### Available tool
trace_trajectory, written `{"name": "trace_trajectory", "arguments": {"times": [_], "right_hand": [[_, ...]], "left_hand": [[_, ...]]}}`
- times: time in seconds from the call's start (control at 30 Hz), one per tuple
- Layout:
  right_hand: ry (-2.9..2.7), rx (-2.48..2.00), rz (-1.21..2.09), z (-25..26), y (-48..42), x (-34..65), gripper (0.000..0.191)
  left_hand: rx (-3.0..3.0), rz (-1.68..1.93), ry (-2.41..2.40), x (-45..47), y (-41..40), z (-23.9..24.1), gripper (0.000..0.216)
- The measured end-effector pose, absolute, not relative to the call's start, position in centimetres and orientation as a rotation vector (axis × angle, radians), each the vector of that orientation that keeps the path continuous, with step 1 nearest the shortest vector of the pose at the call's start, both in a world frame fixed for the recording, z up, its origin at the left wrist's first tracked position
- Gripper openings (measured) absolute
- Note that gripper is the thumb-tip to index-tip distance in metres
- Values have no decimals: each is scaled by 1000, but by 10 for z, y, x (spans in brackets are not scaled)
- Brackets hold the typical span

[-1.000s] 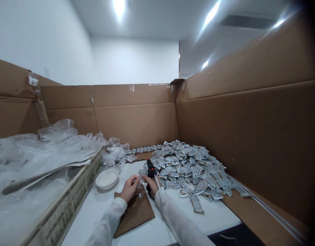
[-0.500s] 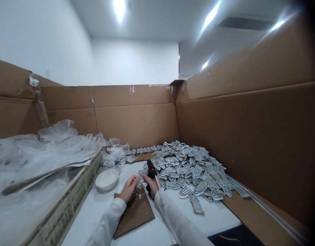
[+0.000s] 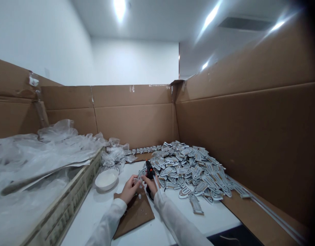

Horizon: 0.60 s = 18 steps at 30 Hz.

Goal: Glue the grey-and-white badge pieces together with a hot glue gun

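My left hand [image 3: 129, 190] is closed, fingertips pinching a small clear and grey plate-like piece [image 3: 140, 175] above a brown board [image 3: 137, 218]. My right hand [image 3: 152, 187] is wrapped round a black hot glue gun [image 3: 149, 170] with orange parts; a clear glue stick [image 3: 157, 184] runs out of its back toward my sleeve. The right fingertips also meet the small piece, so both hands are close together. Small clear bits, perhaps glue, lie on the board. Fingers partly hide the piece and the gun's handle.
Right of my hands is a large heap of grey-and-white tag-like pieces [image 3: 188, 167]. A white bowl [image 3: 106, 180] stands at left, beside a pale plastic crate [image 3: 77, 194] with clear bags [image 3: 57, 147]. Cardboard walls [image 3: 134, 119] enclose the white table [image 3: 208, 218].
The held piece has turned and shifted slightly between my fingertips. The glue gun has moved a little left and tilts differently; both hands stay in nearly the same place.
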State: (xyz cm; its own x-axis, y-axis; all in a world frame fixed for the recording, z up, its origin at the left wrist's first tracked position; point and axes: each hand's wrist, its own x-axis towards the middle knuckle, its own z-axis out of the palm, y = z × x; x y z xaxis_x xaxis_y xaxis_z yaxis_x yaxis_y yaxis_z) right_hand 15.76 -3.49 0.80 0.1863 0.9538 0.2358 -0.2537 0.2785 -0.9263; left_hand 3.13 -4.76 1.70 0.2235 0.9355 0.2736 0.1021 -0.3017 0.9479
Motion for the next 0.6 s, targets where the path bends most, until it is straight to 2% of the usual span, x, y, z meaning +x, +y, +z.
{"name": "trace_trajectory", "arguments": {"times": [0.17,0.4,0.6], "right_hand": [[-1022,-933,1072,12,-34,157,39],[-1013,-880,1338,13,-35,154,49],[-1068,-961,1295,11,-38,155,49]], "left_hand": [[1546,1279,1037,28,-41,12,42],[1337,1423,1220,22,-32,9,46],[1327,1460,1235,23,-34,10,45]]}}
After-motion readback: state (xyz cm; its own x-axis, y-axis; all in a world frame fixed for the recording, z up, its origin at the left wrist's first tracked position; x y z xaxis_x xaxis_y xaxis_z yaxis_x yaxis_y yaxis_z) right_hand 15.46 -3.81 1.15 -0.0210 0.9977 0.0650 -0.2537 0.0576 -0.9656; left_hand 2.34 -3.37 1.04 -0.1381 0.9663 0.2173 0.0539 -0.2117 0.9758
